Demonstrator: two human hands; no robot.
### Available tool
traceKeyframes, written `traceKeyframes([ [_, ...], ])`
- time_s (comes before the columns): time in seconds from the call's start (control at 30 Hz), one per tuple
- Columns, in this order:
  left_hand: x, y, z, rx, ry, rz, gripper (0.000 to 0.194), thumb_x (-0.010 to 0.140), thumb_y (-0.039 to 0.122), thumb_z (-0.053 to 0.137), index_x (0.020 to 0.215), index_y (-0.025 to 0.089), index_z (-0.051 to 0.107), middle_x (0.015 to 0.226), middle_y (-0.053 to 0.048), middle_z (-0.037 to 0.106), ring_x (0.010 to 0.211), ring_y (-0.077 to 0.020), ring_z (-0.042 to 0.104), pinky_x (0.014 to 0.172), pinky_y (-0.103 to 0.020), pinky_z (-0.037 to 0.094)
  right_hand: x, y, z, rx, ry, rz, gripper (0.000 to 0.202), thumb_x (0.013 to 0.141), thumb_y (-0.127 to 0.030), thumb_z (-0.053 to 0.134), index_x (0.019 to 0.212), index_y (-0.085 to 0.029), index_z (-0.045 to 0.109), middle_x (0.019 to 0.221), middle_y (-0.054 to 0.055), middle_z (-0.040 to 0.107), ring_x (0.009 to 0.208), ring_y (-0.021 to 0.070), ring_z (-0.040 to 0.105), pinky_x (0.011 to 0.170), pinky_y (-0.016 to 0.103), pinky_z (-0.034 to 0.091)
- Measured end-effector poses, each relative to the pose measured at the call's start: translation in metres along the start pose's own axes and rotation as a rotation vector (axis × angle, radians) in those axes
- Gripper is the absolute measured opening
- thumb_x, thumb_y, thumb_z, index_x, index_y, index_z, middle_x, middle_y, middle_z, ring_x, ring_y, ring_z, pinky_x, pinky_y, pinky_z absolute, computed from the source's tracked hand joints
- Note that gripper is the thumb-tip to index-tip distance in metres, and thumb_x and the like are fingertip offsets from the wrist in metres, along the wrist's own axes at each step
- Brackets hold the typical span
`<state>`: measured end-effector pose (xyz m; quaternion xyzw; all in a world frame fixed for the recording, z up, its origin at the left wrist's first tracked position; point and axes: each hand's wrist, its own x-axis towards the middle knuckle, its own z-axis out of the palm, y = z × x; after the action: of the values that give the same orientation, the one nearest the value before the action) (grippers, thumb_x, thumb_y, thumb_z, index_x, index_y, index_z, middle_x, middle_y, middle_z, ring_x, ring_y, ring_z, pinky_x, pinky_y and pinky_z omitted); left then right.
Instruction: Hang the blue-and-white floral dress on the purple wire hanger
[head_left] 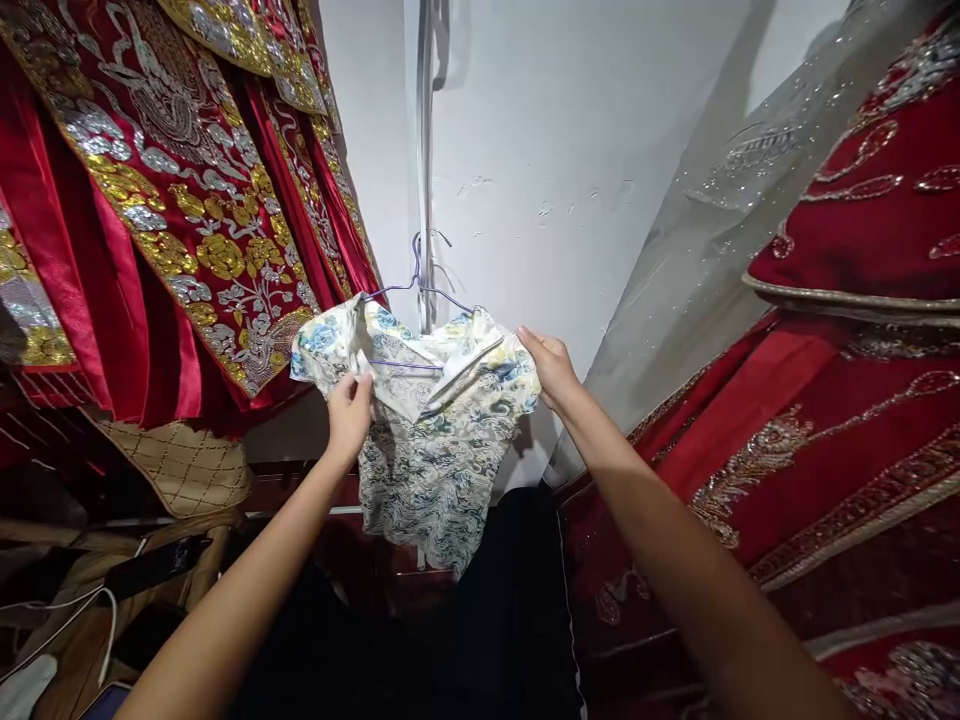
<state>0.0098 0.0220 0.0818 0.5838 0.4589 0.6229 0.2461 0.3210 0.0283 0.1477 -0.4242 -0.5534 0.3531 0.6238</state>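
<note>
A floral short-sleeved blouse (pixel 435 470), white with blue, yellow and dark swirls, hangs in front of me on a thin purple wire hanger (pixel 415 284). My left hand (pixel 350 415) pinches the edge of its neckline on the left, thumb up. At the far shoulder on the right, my right hand (pixel 549 362) grips the sleeve edge, its fingers partly behind the cloth. Between the hands the V-shaped collar is spread, showing the inside of the back and the hanger's lower bar. The hanger's hook rises above the collar beside a metal pole.
Red garments with gold and silver embroidery (pixel 217 230) hang at the left. More red beaded dresses (pixel 810 400) and a sheer sparkly veil (pixel 720 190) fill the right. Behind stands a white wall (pixel 555 130) with a vertical metal pole (pixel 425 150). A white cable (pixel 111 625) lies lower left.
</note>
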Motion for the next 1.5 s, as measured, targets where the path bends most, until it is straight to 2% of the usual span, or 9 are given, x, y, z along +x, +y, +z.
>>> traceKeyframes([
  [0.1,0.0,-0.003,0.001,-0.118,0.053,-0.035,0.033,0.092,0.051,0.052,0.078,0.021,0.055,0.069,0.001,0.05,0.068,-0.0154,0.051,0.062,-0.026,0.043,-0.005,0.004,0.008,-0.279,0.273,-0.177,0.043,0.081,-0.057,0.062,0.098,-0.018,0.063,0.105,0.014,0.068,0.102,0.029,0.063,0.086,0.041,0.051],
  [0.23,-0.026,-0.003,0.004,-0.247,-0.015,-0.124,0.031,0.09,0.051,0.055,0.084,0.021,0.062,0.073,0.0,0.06,0.068,-0.0165,0.056,0.063,-0.027,0.045,-0.063,0.026,0.044,-0.467,0.615,-0.308,0.047,0.088,-0.044,0.055,0.128,-0.021,0.048,0.135,0.018,0.05,0.127,0.0304,0.048,0.102,0.045,0.043],
  [0.4,-0.059,0.01,0.014,-0.428,-0.073,-0.206,0.028,0.088,0.048,0.06,0.092,0.021,0.067,0.091,-0.003,0.071,0.083,-0.0201,0.065,0.072,-0.03,0.05,-0.141,0.086,0.118,-0.115,0.122,0.119,0.037,0.089,-0.059,0.053,0.103,-0.025,0.055,0.098,0.009,0.063,0.088,0.0261,0.062,0.075,0.04,0.051],
  [0.6,-0.075,0.034,0.011,-0.529,-0.068,-0.287,0.034,0.086,0.049,0.065,0.103,0.021,0.07,0.094,-0.004,0.073,0.079,-0.0189,0.067,0.068,-0.027,0.051,-0.14,0.105,0.159,0.128,-0.096,0.435,0.045,0.086,-0.067,0.047,0.079,-0.023,0.052,0.063,0.0,0.054,0.05,0.0166,0.054,0.048,0.03,0.039],
  [0.73,-0.078,0.042,0.006,-0.573,-0.069,-0.28,0.04,0.084,0.048,0.069,0.108,0.016,0.07,0.088,-0.005,0.072,0.076,-0.0172,0.066,0.066,-0.025,0.051,-0.124,0.091,0.161,0.098,-0.189,0.518,0.043,0.087,-0.055,0.047,0.062,-0.021,0.051,0.052,0.001,0.052,0.043,0.0126,0.046,0.043,0.026,0.03],
  [0.87,-0.075,0.041,0.001,-0.549,-0.056,-0.266,0.036,0.085,0.047,0.069,0.104,0.017,0.069,0.083,-0.003,0.068,0.071,-0.0148,0.062,0.063,-0.023,0.049,-0.123,0.086,0.16,0.145,-0.113,0.496,0.034,0.081,-0.044,0.056,0.058,-0.021,0.045,0.049,-0.003,0.046,0.043,0.0092,0.039,0.043,0.024,0.026],
  [1.1,-0.096,-0.027,-0.011,-0.233,0.048,-0.124,0.018,0.088,0.03,0.057,0.099,0.018,0.066,0.096,-0.006,0.068,0.09,-0.0187,0.064,0.083,-0.031,0.052,-0.149,0.086,0.157,0.191,-0.105,0.409,0.036,0.084,-0.047,0.053,0.062,-0.019,0.052,0.05,-0.004,0.045,0.044,0.0085,0.035,0.046,0.024,0.024],
  [1.27,-0.13,-0.052,0.014,-0.017,-0.171,-0.079,0.022,0.087,0.022,0.056,0.108,0.019,0.061,0.105,-0.007,0.065,0.1,-0.0216,0.063,0.09,-0.035,0.05,-0.156,0.093,0.152,0.106,-0.192,0.328,0.04,0.091,-0.045,0.049,0.06,-0.019,0.05,0.047,-0.005,0.042,0.045,0.0097,0.037,0.05,0.025,0.028],
  [1.5,-0.125,-0.039,0.043,0.093,-0.108,-0.049,0.01,0.092,0.025,0.052,0.096,0.019,0.058,0.089,-0.002,0.062,0.083,-0.0183,0.059,0.075,-0.029,0.047,-0.129,0.075,0.129,0.106,-0.39,0.395,0.029,0.091,-0.034,0.049,0.069,-0.017,0.06,0.049,-0.004,0.048,0.047,0.0094,0.04,0.051,0.024,0.029],
])
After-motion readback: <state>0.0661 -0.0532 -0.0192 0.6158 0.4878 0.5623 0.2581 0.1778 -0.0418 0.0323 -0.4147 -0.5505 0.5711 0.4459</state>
